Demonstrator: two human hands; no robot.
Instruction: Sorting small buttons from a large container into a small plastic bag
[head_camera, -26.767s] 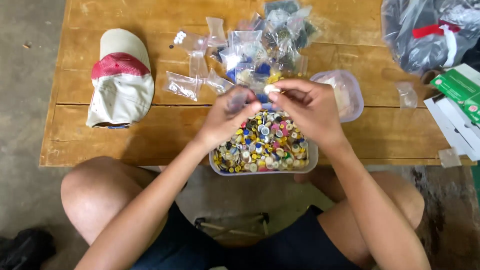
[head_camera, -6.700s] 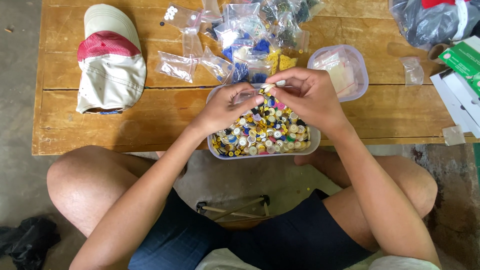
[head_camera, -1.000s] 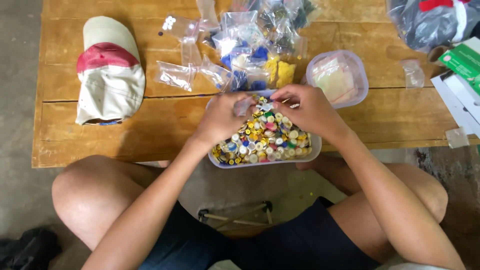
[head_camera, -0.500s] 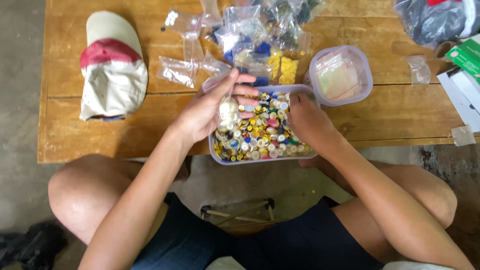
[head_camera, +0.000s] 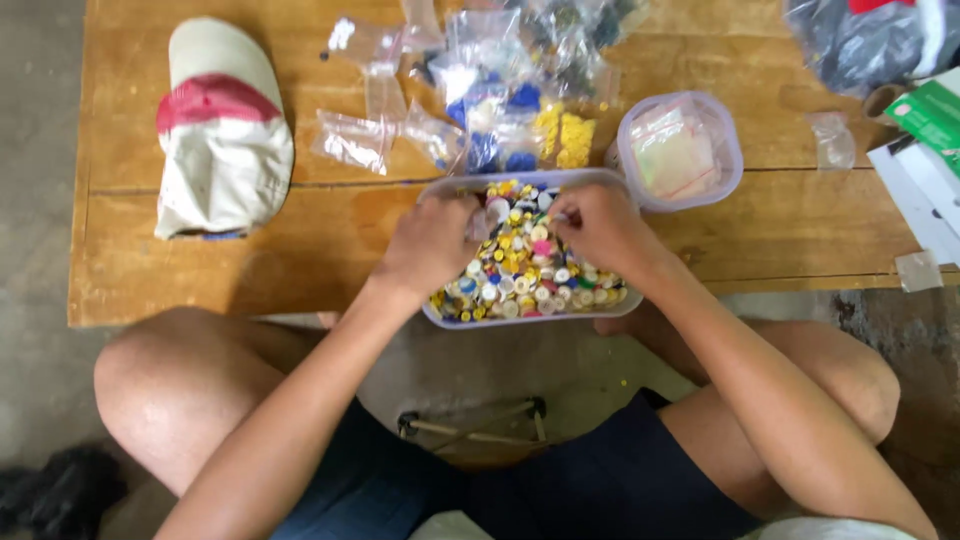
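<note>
A clear rectangular tub full of mixed coloured buttons sits at the near edge of the wooden table. Both my hands are inside it. My left hand is curled over the tub's left side, its fingers closed on a small clear bag with pale buttons. My right hand rests over the right side. Its fingertips pinch a small pale button next to the bag.
Behind the tub lies a heap of small clear bags with blue and yellow buttons. A round lidded container stands to the right, a white and red cap to the left. A dark plastic bag and a green box sit far right.
My left hand has come down with the bag from above the tub onto the buttons. My right hand has shifted left toward the bag, fingertips now pinched.
</note>
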